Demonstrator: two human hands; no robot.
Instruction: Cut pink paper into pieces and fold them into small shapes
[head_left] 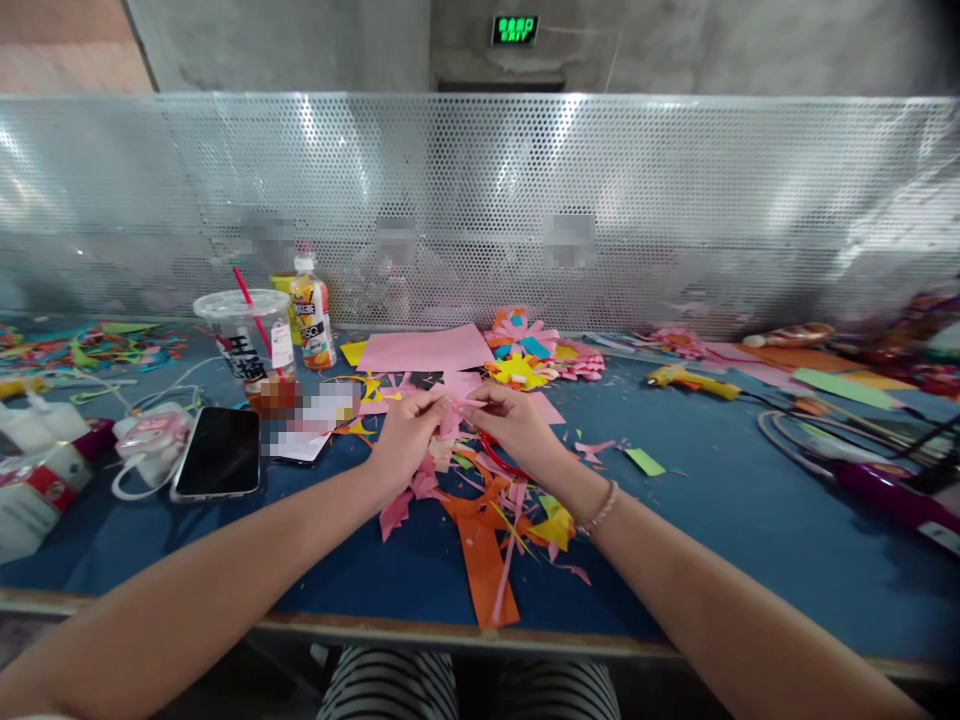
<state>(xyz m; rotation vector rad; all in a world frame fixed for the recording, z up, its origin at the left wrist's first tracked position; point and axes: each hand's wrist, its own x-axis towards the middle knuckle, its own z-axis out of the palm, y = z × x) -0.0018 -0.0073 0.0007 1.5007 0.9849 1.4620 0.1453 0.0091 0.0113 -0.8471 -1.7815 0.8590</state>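
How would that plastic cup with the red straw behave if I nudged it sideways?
The plastic cup stands tall and narrows toward its base, so it would probably tip rather than slide. Dark drink seems to fill only the bottom, so it is likely light. The straw leans out through the lid, so a spill could reach the phone beside it.
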